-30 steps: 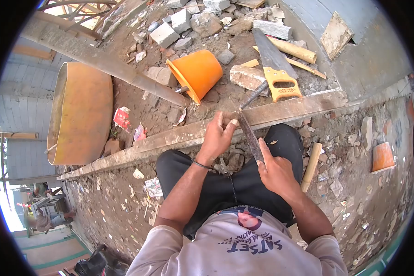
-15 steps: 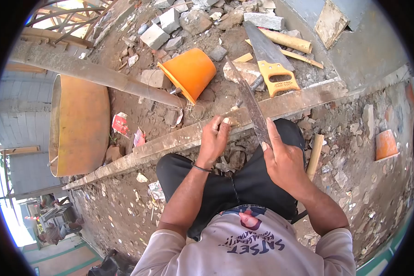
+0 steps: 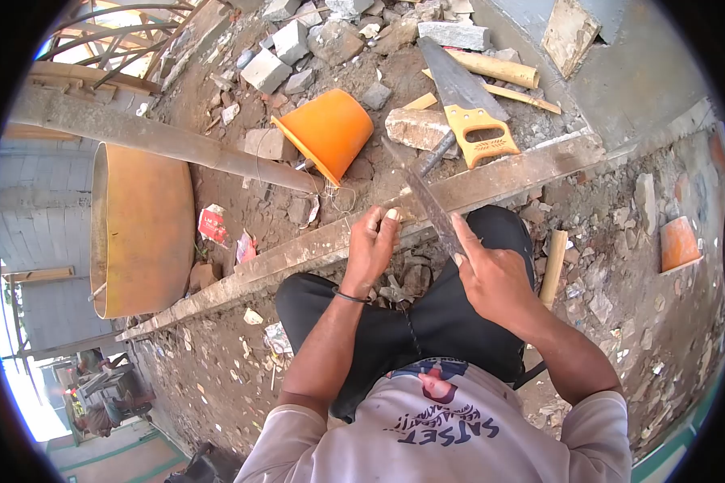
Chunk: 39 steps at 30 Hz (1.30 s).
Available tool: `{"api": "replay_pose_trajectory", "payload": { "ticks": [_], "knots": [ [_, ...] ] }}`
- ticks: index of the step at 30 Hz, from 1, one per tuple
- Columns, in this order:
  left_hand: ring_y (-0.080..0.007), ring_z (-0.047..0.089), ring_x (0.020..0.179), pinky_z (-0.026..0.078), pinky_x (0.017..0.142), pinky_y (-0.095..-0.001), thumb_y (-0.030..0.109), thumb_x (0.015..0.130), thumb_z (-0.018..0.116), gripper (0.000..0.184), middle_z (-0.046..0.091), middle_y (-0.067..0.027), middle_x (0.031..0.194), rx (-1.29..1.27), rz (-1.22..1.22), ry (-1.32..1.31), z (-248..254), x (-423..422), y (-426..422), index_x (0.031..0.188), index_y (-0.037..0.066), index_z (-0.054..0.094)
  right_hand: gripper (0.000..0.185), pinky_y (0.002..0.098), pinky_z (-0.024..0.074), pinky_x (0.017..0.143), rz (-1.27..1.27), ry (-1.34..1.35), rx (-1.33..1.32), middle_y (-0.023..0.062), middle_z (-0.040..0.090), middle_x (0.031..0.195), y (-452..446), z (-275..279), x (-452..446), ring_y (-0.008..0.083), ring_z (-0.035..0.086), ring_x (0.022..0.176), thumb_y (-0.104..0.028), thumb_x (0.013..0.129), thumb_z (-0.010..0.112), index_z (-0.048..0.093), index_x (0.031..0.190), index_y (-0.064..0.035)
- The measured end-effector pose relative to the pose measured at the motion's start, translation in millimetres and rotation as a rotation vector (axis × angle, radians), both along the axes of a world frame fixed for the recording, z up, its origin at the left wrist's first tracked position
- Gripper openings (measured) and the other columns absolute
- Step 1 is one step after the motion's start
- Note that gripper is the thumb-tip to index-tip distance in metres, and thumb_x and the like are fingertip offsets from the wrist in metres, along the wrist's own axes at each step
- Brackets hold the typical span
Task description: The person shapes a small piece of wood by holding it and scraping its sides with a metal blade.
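Observation:
My right hand (image 3: 495, 278) is closed around the lower end of a machete (image 3: 428, 197), its forefinger stretched along the side. The dark, worn blade points up and left across a wooden beam (image 3: 491, 185). To its left, my left hand (image 3: 372, 245) is pinched closed at the beam's near edge. A small yellowish sliver, perhaps wood or bamboo, shows at its fingertips; most of it is hidden. Beyond the beam lies a handsaw (image 3: 479, 133) with a yellow handle, close to a dark rod (image 3: 437, 154) and a piece of brick (image 3: 417, 129).
An orange bucket (image 3: 330, 133) lies tipped beside a long grey pole (image 3: 161, 137). A yellowish drum (image 3: 147, 233) stands at left. Rubble blocks (image 3: 267, 71) and bamboo pieces (image 3: 499, 68) lie at the back. A short bamboo length (image 3: 553, 266) and an orange pot (image 3: 679, 244) are at right.
The machete's blade has come down and tilted further left, its tip now lower. My right hand has shifted slightly left and down; my left hand stays nearly in place.

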<state>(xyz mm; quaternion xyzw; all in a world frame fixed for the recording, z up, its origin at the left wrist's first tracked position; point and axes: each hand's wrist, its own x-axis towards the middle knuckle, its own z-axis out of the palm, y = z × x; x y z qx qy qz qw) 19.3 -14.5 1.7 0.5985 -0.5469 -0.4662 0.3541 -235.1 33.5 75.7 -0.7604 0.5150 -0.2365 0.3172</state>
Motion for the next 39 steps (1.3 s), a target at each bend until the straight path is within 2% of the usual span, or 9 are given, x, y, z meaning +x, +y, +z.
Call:
{"api": "replay_pose_trajectory", "payload": {
  "ticks": [7,11,17,19,23,30,33,34,39],
  "knots": [
    [-0.0101,0.062,0.073,0.056,0.066,-0.029,0.028,0.11,0.058,0.031,0.065,-0.0046,0.084,-0.018,-0.005,0.007,-5,0,-2,0.094,0.002,0.062,0.07,0.0487,0.0529,0.058,0.098,0.134,0.075,0.0159,0.066,0.064,12,-16,2,0.0357,0.068,0.058,-0.008,0.094,0.063,0.036,0.157,0.005],
    [-0.0102,0.062,0.072,0.056,0.066,-0.0289,0.03,0.11,0.058,0.034,0.064,-0.004,0.083,-0.033,-0.003,0.004,-1,-1,1,0.092,0.002,0.062,0.07,0.0506,0.0534,0.061,-0.25,-0.178,-0.166,0.0174,0.068,0.065,27,-13,22,0.0368,0.068,0.059,-0.009,0.094,0.061,0.035,0.157,0.0069],
    [-0.0107,0.061,0.07,0.055,0.066,-0.0296,0.031,0.111,0.057,0.035,0.064,-0.0042,0.08,-0.027,-0.038,-0.077,-7,3,-4,0.091,0.002,0.061,0.069,0.0464,0.0524,0.056,-0.001,0.076,0.147,0.0182,0.069,0.072,36,-15,17,0.0355,0.067,0.057,-0.003,0.093,0.062,0.036,0.157,0.0074],
    [-0.0107,0.061,0.07,0.055,0.066,-0.0297,0.031,0.11,0.057,0.035,0.064,-0.0042,0.079,-0.022,-0.032,-0.065,-9,4,1,0.091,0.002,0.061,0.071,0.0459,0.0528,0.056,-0.345,-0.226,-0.178,0.0181,0.068,0.071,33,-12,24,0.0347,0.068,0.057,-0.005,0.093,0.062,0.034,0.158,0.0072],
    [-0.0108,0.061,0.071,0.055,0.065,-0.0297,0.031,0.11,0.057,0.036,0.065,-0.0045,0.08,-0.036,-0.045,-0.035,-1,3,3,0.091,0.001,0.062,0.073,0.0468,0.0528,0.056,0.064,0.118,0.04,0.0163,0.068,0.069,38,-31,25,0.0348,0.068,0.059,-0.006,0.093,0.063,0.033,0.158,0.007],
    [-0.0116,0.063,0.072,0.056,0.066,-0.0299,0.026,0.108,0.059,0.027,0.067,-0.0069,0.086,-0.053,-0.034,-0.019,-5,1,-2,0.101,0.0,0.062,0.07,0.0554,0.0508,0.062,-0.115,-0.108,-0.03,0.0204,0.068,0.068,34,-24,25,0.0422,0.066,0.059,-0.011,0.096,0.06,0.032,0.159,0.0058],
    [-0.0136,0.066,0.074,0.059,0.069,-0.0317,0.019,0.107,0.059,0.021,0.068,-0.0081,0.092,-0.05,0.008,0.046,9,2,-11,0.111,-0.001,0.06,0.068,0.0505,0.0564,0.081,-0.038,-0.006,0.332,0.0319,0.071,0.093,25,-40,16,0.0415,0.073,0.086,-0.018,0.099,0.061,0.035,0.158,0.0039],
    [-0.0151,0.068,0.075,0.061,0.072,-0.0328,0.016,0.105,0.058,0.019,0.069,-0.0085,0.096,0.02,0.066,0.09,12,5,0,0.115,0.0,0.058,0.065,0.0423,0.0571,0.087,-0.074,-0.124,0.243,0.0325,0.071,0.114,27,-66,14,0.0319,0.076,0.098,-0.017,0.102,0.062,0.037,0.158,0.0035],
    [-0.0234,0.071,0.08,0.065,0.079,-0.0385,0.015,0.104,0.056,0.027,0.067,-0.0088,0.098,0.17,0.127,0.617,60,-4,38,0.126,-0.001,0.058,0.052,0.0298,0.0546,0.081,-0.178,-0.763,0.718,0.0143,0.075,0.104,25,-61,13,0.0127,0.068,0.095,-0.007,0.106,0.057,0.041,0.155,0.0032]
  ]
}}
